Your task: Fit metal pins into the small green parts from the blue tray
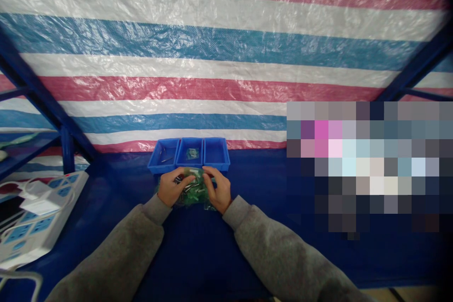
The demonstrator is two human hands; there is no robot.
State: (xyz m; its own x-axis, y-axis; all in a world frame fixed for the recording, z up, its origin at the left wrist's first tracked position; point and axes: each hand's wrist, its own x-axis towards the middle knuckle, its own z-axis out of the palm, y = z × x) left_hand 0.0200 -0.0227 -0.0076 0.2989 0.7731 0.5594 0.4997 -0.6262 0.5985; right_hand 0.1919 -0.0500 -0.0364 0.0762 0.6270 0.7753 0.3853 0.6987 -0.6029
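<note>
My left hand (173,188) and my right hand (218,189) meet in front of the blue bins. Between them is a clear plastic bag (194,194) with green and shiny metal-looking small parts inside. Fingers and thumbs of both hands pinch its upper part from either side; the exact kind of parts is too small to tell. Just beyond my hands stand three joined blue bins. Thin metal pieces lie in the left bin (163,169), and a small clear packet (192,153) lies in the middle bin (179,155). The right bin (220,168) is beside it.
At the left lies a white power strip (53,240) with a plugged-in white adapter (41,198) and loose cables. Blue frame posts (67,148) rise at the sides. A striped plastic sheet (212,89) hangs behind the blue table (208,255). A pixelated patch hides the right side.
</note>
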